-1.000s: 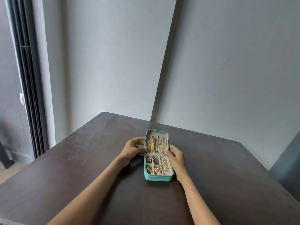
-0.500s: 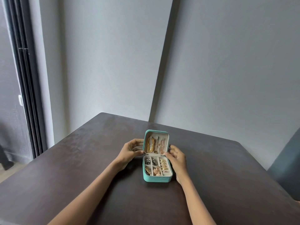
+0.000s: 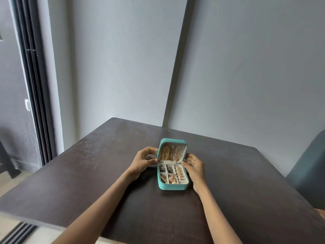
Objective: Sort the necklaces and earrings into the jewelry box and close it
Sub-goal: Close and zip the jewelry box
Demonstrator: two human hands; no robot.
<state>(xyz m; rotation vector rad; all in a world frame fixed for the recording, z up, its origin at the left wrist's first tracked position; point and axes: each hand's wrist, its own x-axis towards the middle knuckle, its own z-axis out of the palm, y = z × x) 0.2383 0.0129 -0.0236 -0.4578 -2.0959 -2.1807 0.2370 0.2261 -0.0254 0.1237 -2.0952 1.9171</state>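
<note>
Teal, rounded-corner jewelry box [image 3: 173, 187] sits half-open on one dark wood-grain table [image 3: 88, 173]. Left hand [image 3: 142, 160] and right hand [image 3: 194, 167] pinch its lid [image 3: 173, 142], gold necklaces [image 3: 166, 153] inside.

The jewelry [image 3: 173, 176] in the compartments is too small to identify.

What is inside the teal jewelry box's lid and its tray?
Inside the lid hang gold necklaces. The tray holds earrings in divided compartments. What lies beneath the jewelry is hidden.
</note>
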